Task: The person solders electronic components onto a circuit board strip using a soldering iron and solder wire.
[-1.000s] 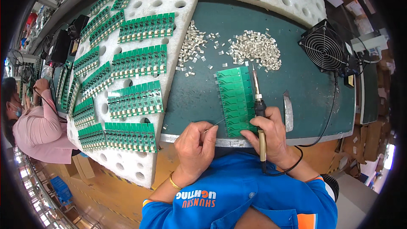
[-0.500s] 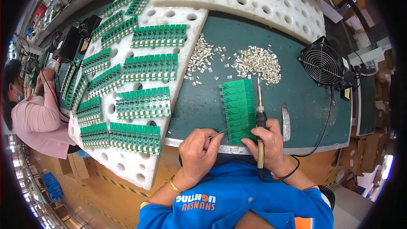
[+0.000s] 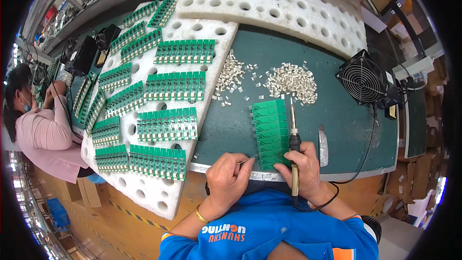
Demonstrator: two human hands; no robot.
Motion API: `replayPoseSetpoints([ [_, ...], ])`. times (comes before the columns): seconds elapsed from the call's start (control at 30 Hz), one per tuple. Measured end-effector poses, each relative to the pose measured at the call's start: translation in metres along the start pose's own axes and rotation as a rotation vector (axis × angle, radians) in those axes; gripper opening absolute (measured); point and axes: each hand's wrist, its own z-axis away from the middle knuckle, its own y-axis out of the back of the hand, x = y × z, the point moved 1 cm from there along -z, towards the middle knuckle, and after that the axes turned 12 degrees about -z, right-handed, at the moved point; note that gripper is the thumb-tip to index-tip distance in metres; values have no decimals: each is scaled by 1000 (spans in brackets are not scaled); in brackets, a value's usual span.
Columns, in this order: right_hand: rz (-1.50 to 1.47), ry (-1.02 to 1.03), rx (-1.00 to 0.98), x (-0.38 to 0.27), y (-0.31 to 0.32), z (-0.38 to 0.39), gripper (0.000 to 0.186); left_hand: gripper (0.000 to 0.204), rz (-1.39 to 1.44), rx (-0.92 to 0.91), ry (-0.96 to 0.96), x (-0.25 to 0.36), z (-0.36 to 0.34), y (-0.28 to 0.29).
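Note:
A green circuit board panel [image 3: 269, 135] lies lengthwise at the near edge of the bench, with a row of pins along its left side. My left hand [image 3: 228, 177] is closed on a thin solder wire [image 3: 247, 160], its tip by the board's lower left edge. In my right hand [image 3: 306, 171] is a soldering iron [image 3: 295, 144], its metal tip pointing away from me, beside the board's right edge. The right thumb touches the board's near right corner. Two piles of small white pinned connectors [image 3: 291, 83] [image 3: 230, 74] lie beyond the board.
White foam sheets with holes [image 3: 166, 190] fill the left, bearing several populated green boards [image 3: 167, 124]; another foam slab [image 3: 269, 7] lies at the back. A black fan [image 3: 362, 79] stands right, near the iron's cable. A silvery strip [image 3: 323, 145] lies near it. Another person [image 3: 45, 130] sits left.
The whole view has shifted slightly, so the bench sits a little lower in the picture. Both hands keep their holds, and the wire stays near the board's lower left edge.

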Motion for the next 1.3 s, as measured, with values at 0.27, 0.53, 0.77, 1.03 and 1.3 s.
replayPoseSetpoints([
  [0.27,-289,-91,170,1,9,-23,39,15,11,-10,14,-4,14,-2],
  [0.53,-577,-243,387,16,20,-108,33,14,84,3,18,-6,11,-3],
  [0.77,-596,-85,436,88,-1,-252,34,13,143,-15,-43,-14,9,-1],
  [1.03,-337,119,653,170,-38,-456,40,15,219,-105,67,-18,17,7],
  [1.3,9,240,647,159,-48,-458,27,16,322,-145,113,-20,18,9],
])
